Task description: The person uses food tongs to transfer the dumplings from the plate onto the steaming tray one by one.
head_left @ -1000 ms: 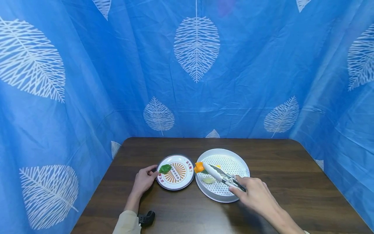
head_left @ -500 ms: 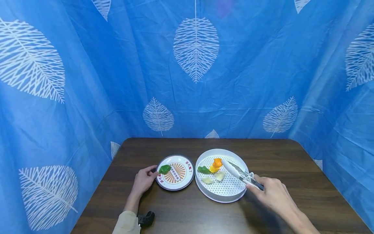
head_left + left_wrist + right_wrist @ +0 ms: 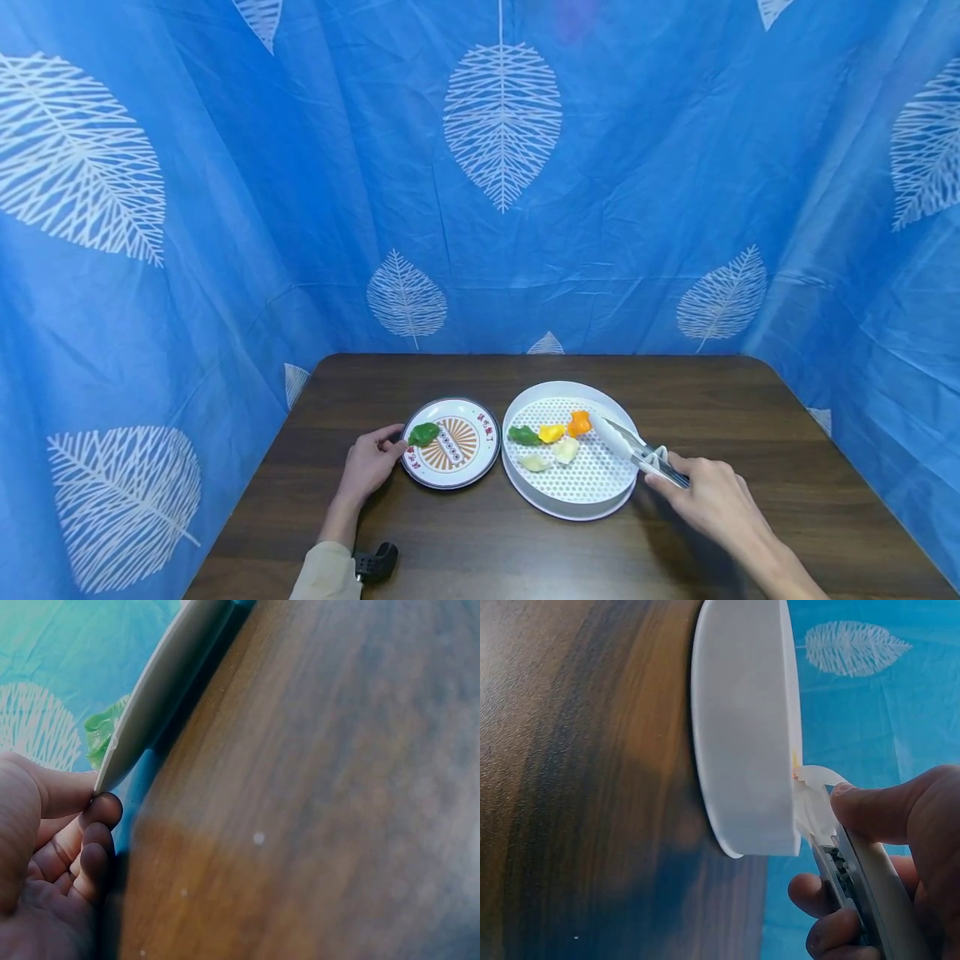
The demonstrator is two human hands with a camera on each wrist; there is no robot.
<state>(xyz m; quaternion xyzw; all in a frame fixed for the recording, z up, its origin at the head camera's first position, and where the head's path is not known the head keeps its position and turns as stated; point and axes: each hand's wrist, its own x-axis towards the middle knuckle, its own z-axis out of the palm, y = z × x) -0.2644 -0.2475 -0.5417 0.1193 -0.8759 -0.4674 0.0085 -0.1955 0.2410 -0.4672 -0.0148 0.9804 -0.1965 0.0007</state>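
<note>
My left hand [image 3: 371,462] pinches the rim of a round white plate [image 3: 476,471] between thumb and fingers, plainest in the left wrist view. A green pepper-like piece [image 3: 424,433] lies on the plate's left side. In my right hand [image 3: 712,504] I grip metal tongs [image 3: 621,437] with white tips, which reach over a white round steamer tray [image 3: 573,510]. An orange pepper-like piece [image 3: 579,423] is at the tips; whether they pinch it, I cannot tell. Left of it sit a yellow piece [image 3: 551,433] and a dark green piece [image 3: 523,435].
Two pale pieces [image 3: 566,451] lie on the tray's perforated floor. Plate and tray stand side by side on a dark wooden table [image 3: 480,550]. Blue leaf-patterned cloth [image 3: 630,208] hangs behind and at both sides. A black band [image 3: 377,562] is at my left wrist.
The tongs have moved right, from the tray's left rim to its right part, the orange piece with them. Tray pieces previously covered by the tongs now show. My left hand and plate stay put.
</note>
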